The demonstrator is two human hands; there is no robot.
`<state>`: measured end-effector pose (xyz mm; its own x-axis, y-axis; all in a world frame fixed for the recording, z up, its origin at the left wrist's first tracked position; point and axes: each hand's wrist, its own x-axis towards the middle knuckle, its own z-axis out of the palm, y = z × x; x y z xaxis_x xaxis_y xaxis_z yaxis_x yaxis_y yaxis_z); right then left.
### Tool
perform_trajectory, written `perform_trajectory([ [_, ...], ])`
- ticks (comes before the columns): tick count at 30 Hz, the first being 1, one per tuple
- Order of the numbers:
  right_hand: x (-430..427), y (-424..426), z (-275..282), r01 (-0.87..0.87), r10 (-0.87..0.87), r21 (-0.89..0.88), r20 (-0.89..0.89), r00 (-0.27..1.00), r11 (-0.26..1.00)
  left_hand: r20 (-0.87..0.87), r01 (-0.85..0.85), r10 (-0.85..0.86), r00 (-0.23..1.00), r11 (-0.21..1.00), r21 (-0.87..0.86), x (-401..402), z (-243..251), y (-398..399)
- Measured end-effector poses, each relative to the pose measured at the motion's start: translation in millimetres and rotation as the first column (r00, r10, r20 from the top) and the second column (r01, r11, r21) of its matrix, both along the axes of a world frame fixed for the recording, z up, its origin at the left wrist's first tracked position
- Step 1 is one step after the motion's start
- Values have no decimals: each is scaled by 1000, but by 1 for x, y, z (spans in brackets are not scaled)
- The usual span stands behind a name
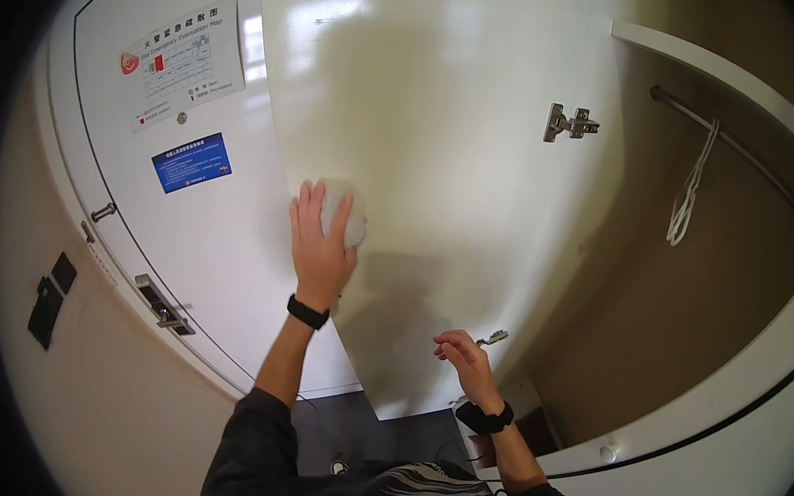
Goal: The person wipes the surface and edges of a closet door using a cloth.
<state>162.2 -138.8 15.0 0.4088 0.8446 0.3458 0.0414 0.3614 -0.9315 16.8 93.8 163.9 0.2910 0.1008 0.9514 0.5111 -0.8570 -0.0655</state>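
My left hand presses a light grey cloth against the inner face of an open white wardrobe door, near its left edge. The fingers are spread over the cloth, which shows between and beside them. Lower and to the right, my right hand is raised with bent fingers and holds nothing visible. It is nearest to the lower metal hinge of the door. An upper metal hinge is fixed at the door's right side. A black band is on each wrist.
On the right is the wardrobe's inside with a metal rail and white hangers. On the left stands a white room door with a lever handle, an evacuation map and a blue notice. Dark floor lies below.
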Motion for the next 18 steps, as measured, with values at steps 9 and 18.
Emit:
perform_trajectory([
  [9, 33, -17, -21, -49, 49, -15, 9, 999, 999, 25, 23, -26, 999, 994, 106, 41, 145, -21],
  [18, 34, -25, -33, -5, 5, -2, -49, 999, 1000, -132, 199, -159, 979, 895, 399, 185, 226, -58],
])
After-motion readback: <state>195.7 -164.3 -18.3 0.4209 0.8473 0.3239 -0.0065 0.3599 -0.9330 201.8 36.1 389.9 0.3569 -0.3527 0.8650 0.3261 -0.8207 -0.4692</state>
